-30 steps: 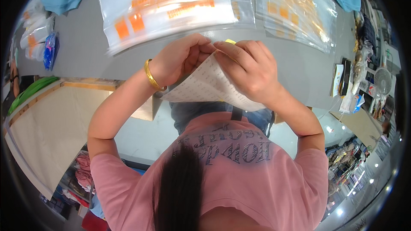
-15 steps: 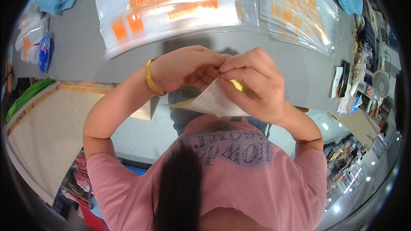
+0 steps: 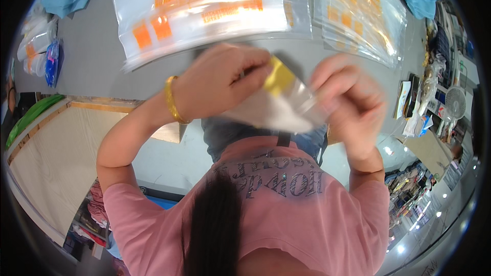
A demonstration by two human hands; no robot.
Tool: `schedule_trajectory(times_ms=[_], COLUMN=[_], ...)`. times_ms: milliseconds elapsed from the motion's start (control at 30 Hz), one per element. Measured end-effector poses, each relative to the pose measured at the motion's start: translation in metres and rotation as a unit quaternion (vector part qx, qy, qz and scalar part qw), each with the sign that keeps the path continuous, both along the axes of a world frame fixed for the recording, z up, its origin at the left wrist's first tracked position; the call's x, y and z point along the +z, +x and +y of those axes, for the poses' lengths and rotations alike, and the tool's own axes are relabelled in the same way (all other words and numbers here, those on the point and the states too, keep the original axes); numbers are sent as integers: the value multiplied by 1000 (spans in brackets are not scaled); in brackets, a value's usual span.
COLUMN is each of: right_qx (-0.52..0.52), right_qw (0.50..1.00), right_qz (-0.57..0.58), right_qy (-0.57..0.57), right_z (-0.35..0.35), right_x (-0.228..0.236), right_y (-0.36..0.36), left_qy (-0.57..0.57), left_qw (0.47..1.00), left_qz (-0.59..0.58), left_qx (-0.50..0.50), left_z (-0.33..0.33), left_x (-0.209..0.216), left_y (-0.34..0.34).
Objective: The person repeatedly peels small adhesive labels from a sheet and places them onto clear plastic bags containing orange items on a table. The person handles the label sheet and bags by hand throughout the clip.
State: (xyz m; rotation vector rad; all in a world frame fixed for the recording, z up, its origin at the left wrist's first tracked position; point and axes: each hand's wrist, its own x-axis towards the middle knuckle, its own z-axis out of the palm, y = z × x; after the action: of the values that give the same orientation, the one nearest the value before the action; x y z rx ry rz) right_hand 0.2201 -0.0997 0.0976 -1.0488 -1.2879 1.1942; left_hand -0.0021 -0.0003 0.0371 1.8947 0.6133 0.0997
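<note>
Sheet (image 3: 285, 108) — white, yellow, blurred

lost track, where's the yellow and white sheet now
In the head view's centre, the left hand holds the sheet, right hand at its right edge.

Left fingers (image 3: 251, 77) hold a yellow-and-white sheet (image 3: 280, 103), its right edge at the blurred right fingers (image 3: 343, 79).

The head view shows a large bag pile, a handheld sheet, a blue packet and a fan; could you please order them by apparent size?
1. Large bag pile
2. Handheld sheet
3. Blue packet and fan: too alike to rank
</note>
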Motion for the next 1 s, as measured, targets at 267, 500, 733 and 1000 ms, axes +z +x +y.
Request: schedule_trajectory(times_ms=[267,500,733,1000], right_qx=[-189,-247,-269,-272], right_qw=[973,950,930,912], right_qz=[11,-190,-250,-305], right_qy=[-131,-17,13,15], right_z=[64,71,69,71], right_x=[-77,-131,-147,-150], right_y=[29,-5,-14,-21], left_qy=[483,449,447,454], left_qw=[875,892,892,888], left_qz=[8,-9,-16,7], left_qx=[11,53,70,72], left_z=[2,-16,-17,-17], left_x=[-60,-76,-78,-75], left_y=[7,4,7,9])
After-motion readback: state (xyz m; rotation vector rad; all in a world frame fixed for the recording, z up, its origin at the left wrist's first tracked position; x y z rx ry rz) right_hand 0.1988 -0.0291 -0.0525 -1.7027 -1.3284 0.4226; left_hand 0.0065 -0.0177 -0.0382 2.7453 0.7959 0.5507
